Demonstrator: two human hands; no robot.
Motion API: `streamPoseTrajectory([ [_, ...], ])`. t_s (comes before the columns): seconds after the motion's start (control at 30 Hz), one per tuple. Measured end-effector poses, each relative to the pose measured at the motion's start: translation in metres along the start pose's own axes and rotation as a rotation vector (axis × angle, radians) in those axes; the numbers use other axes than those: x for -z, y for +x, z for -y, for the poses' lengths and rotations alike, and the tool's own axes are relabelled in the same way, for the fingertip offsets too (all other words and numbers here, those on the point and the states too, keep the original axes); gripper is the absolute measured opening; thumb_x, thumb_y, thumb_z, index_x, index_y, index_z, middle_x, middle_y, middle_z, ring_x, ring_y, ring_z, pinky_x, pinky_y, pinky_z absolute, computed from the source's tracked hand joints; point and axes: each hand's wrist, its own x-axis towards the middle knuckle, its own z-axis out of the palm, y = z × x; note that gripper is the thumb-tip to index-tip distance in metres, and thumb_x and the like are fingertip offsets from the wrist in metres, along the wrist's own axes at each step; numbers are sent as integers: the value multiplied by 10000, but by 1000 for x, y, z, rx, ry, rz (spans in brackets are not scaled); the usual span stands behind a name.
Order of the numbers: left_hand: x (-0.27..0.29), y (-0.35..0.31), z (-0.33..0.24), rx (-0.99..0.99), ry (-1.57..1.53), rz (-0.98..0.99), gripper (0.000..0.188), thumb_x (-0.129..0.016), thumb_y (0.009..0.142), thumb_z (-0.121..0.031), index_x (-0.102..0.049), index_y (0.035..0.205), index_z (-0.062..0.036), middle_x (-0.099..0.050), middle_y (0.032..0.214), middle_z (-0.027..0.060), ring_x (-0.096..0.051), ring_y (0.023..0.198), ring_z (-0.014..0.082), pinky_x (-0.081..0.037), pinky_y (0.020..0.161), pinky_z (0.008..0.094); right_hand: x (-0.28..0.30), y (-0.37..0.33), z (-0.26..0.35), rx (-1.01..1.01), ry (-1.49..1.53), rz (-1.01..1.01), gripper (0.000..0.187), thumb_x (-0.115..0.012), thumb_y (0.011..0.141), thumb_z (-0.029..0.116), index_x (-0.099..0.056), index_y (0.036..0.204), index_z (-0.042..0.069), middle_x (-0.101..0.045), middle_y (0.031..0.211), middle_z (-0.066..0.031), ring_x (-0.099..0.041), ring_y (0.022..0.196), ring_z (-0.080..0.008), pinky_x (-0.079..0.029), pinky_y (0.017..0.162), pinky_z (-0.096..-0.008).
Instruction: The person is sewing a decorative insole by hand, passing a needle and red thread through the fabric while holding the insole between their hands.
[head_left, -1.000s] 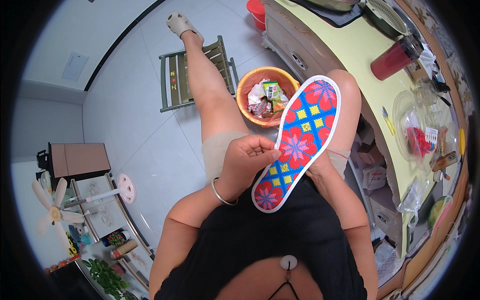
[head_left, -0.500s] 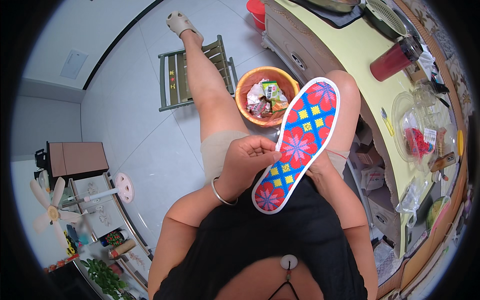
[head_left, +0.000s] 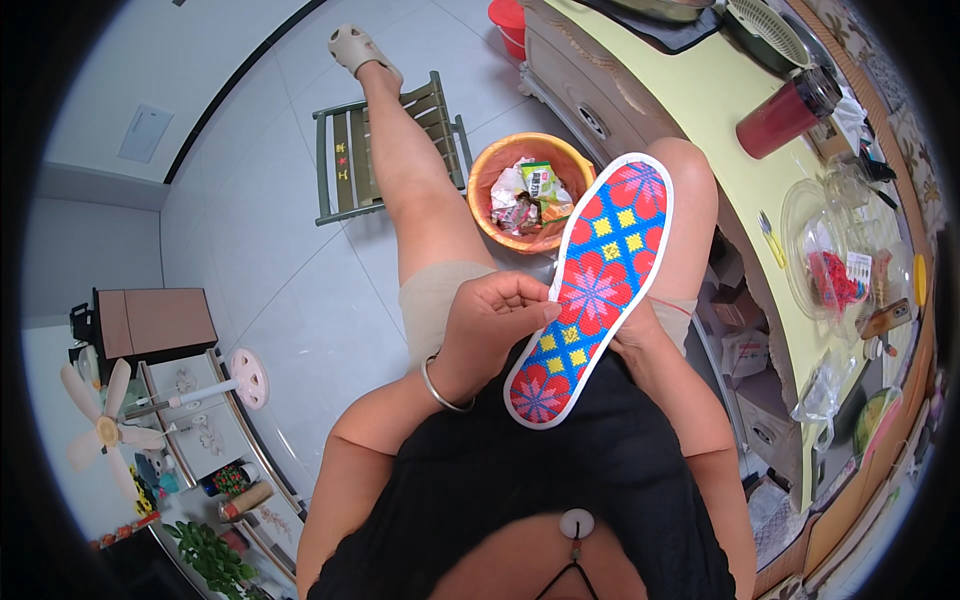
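A person sits and holds up a flat cloth shoe insole with red flowers and blue and yellow squares (head_left: pixel 594 288). The left hand (head_left: pixel 490 325) pinches its left edge with fingers curled tight around it. The right hand (head_left: pixel 632 342) is mostly hidden behind the insole; it looks like it props the insole from the back, but I cannot tell how its fingers are set. Held this way, from both sides, the insole stands up over the lap with its pretty side facing the person, likely so it is easy to look at. A thin silver bangle (head_left: pixel 440 388) sits on the left wrist.

Far past the knees is a round orange plastic bin full of wrappers (head_left: pixel 524 190). To its left stands a small green slatted stool (head_left: pixel 375 150). On the right runs a long pale yellow counter (head_left: pixel 700 110) with a dark red cup (head_left: pixel 782 112) and a clear plastic bowl (head_left: pixel 830 265) on it. The floor has big light grey tiles (head_left: pixel 290 290). At the near left stands a white fan (head_left: pixel 105 425).
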Motion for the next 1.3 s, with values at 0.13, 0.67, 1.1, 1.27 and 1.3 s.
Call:
streamPoseTrajectory([
  [0.13,0,0,1,-9,-2,-3,118,-649,827,3,-608,923,58,-670,870,98,-634,771,97,-504,694,203,-1,0,0,1,9,-1,308,-680,817,64,-561,1095,3,-661,974,-104,-676,823,-190,-590,679,-318],
  [0.67,1,-1,4,-43,13,12,127,-632,849,3,-603,955,69,-666,888,95,-630,798,99,-505,724,206,0,0,-3,-9,-10,-12,324,-691,804,74,-575,1096,-3,-667,966,-117,-679,814,-201,-588,683,-320],
  [1.1,-1,-2,5,-72,9,1,114,-634,852,-4,-599,941,59,-660,864,80,-622,770,82,-500,691,195,2,0,-5,49,-137,-22,337,-690,807,77,-560,1109,3,-659,980,-105,-671,828,-186,-582,691,-308],
  [1.27,0,-2,6,-79,29,-17,106,-636,850,-4,-601,930,57,-662,852,80,-622,758,82,-499,682,192,0,1,-5,53,-178,-20,325,-677,820,75,-549,1112,13,-650,966,-88,-665,811,-171,-577,683,-300],
  [1.3,0,-2,6,-76,24,-26,107,-636,849,-3,-601,929,57,-662,851,80,-623,758,82,-498,682,192,0,1,-4,40,-207,-39,325,-676,821,76,-548,1113,13,-648,967,-85,-662,812,-168,-575,681,-297],
])
